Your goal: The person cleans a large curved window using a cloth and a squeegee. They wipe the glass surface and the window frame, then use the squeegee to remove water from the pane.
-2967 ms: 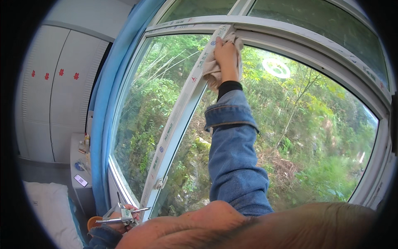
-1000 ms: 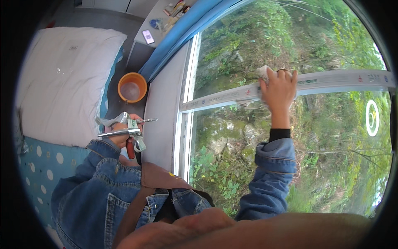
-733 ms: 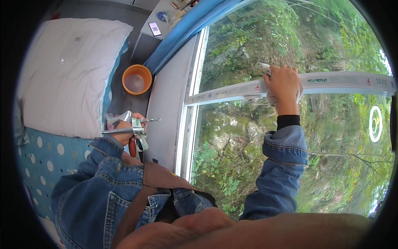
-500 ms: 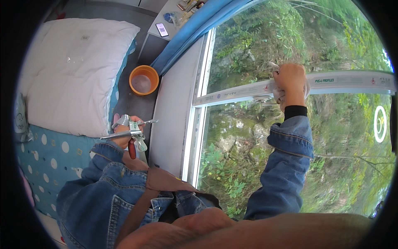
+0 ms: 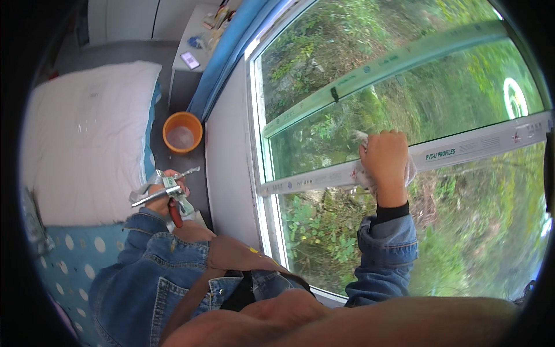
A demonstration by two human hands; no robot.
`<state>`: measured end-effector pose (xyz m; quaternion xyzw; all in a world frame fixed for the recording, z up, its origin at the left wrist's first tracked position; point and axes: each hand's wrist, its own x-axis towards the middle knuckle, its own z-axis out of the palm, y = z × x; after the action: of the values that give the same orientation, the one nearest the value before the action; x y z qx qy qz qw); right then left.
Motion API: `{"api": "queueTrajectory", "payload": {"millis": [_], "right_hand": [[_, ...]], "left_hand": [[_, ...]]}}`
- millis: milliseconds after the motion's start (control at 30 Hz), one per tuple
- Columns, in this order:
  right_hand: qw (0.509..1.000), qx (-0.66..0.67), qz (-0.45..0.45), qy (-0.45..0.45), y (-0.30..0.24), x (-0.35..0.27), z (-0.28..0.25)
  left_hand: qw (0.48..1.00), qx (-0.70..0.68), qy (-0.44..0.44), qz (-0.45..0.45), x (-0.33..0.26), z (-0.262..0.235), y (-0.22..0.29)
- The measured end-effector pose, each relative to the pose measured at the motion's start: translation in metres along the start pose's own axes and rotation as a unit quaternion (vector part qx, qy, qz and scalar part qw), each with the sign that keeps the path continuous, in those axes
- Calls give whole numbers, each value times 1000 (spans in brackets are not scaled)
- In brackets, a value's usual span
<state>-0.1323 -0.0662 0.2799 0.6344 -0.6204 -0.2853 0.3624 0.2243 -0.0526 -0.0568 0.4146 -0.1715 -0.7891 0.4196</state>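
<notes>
My right hand (image 5: 386,156) is closed over the white window sash rail (image 5: 457,149), a pale crumpled cloth (image 5: 411,170) bunched between palm and rail. Beyond the glass, a second, green-tinted rail (image 5: 352,82) stands apart from this one, with a small dark catch on it. Low on the left, my left hand (image 5: 157,202) is wrapped round a tool with a red handle (image 5: 174,213) and a straight metal bar; its exact kind is unclear. Crumpled silvery, printed strips (image 5: 184,203) hang from the same hand, whose fingers are partly hidden.
An orange bucket (image 5: 182,133) stands on the grey floor beside the wall below the window. To the left is a bed with a white quilt (image 5: 87,144) and a blue dotted sheet (image 5: 69,248). A blue curtain (image 5: 225,63) hangs near a desk holding a phone (image 5: 189,60).
The sash rail under my right hand has slid toward me, uncovering the second rail behind the glass. My view has shifted too. The left hand keeps its hold.
</notes>
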Motion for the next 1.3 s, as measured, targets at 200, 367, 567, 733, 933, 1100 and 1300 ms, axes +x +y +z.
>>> {"api": "queueTrajectory", "payload": {"millis": [200,367,567,733,933,1100,1300], "right_hand": [[994,96,50,-20,6,-80,-19],[981,136,132,-42,-2,-159,-43],[923,252,245,-160,-21,-299,-57],[825,459,312,-110,-22,-327,-67],[672,539,501,-78,-139,-364,11],[566,599,543,-160,-241,-382,75],[488,748,443,-75,-286,-322,63]], "left_hand": [[992,51,-112,-10,-7,30,-1],[979,102,-176,-32,-9,45,-19],[958,121,-247,-76,9,67,-10],[950,157,-249,-106,-5,121,-14],[897,196,-355,-173,-17,192,-56],[839,249,-369,-312,-41,194,-115],[698,394,-481,-356,-49,206,-127]]}}
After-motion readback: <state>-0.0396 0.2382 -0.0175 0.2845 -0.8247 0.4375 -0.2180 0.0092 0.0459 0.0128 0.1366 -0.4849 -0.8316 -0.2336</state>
